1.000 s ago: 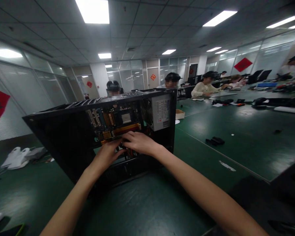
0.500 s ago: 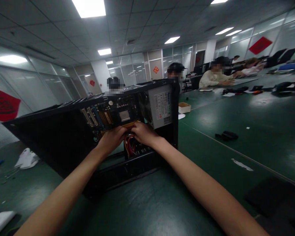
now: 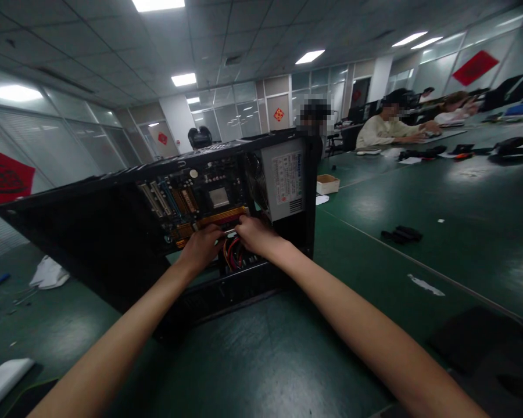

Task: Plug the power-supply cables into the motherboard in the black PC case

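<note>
An opened black computer case (image 3: 82,232) stands on the green table, its inside facing me. In it are a motherboard (image 3: 203,194) with yellow and red memory slots (image 3: 224,217), a silver power supply (image 3: 283,180) and a bundle of coloured cables (image 3: 232,252). My left hand (image 3: 201,247) and my right hand (image 3: 256,235) are closed in a pinch just below the slots. Between their fingertips shows the edge of a thin strip, which looks like a RAM stick (image 3: 230,231). My fingers hide most of it.
A small open box (image 3: 328,184) and a black strap-like item (image 3: 401,234) lie right of the case. White cloth (image 3: 49,273) and a white object (image 3: 6,380) are at the left. A co-worker (image 3: 387,125) sits across the table.
Both hands have drawn slightly down and away from the memory slots, which now show more fully. The thin strip between my fingertips is more visible. The view has shifted a little.
</note>
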Motion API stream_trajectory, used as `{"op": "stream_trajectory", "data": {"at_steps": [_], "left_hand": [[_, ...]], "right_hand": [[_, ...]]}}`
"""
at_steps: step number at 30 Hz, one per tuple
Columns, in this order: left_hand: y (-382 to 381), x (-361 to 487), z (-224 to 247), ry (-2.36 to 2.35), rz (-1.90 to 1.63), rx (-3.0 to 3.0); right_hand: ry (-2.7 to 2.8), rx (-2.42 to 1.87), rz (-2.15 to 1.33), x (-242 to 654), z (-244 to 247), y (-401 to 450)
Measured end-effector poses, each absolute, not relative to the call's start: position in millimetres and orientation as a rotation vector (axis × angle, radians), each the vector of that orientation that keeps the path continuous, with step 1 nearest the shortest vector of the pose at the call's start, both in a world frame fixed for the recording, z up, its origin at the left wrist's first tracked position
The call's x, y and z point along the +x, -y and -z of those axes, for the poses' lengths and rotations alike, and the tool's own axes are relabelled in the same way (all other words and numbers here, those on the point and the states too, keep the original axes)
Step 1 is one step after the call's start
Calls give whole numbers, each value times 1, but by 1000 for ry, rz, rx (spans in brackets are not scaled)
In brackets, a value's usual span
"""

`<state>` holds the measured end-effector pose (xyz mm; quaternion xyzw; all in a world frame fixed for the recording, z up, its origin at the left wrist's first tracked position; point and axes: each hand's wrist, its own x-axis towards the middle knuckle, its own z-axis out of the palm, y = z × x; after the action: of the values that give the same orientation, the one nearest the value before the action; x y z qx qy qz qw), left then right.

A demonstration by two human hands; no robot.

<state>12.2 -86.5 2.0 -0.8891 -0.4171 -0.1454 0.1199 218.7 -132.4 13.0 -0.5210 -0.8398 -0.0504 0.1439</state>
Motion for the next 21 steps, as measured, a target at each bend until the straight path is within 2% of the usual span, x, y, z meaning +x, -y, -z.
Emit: {"op": "stream_trajectory", "data": {"at_steps": [21], "left_hand": [[97,20,-12,1404,247,-2420]], "right_hand": [[2461,-1503,105,219,-14,130]]}}
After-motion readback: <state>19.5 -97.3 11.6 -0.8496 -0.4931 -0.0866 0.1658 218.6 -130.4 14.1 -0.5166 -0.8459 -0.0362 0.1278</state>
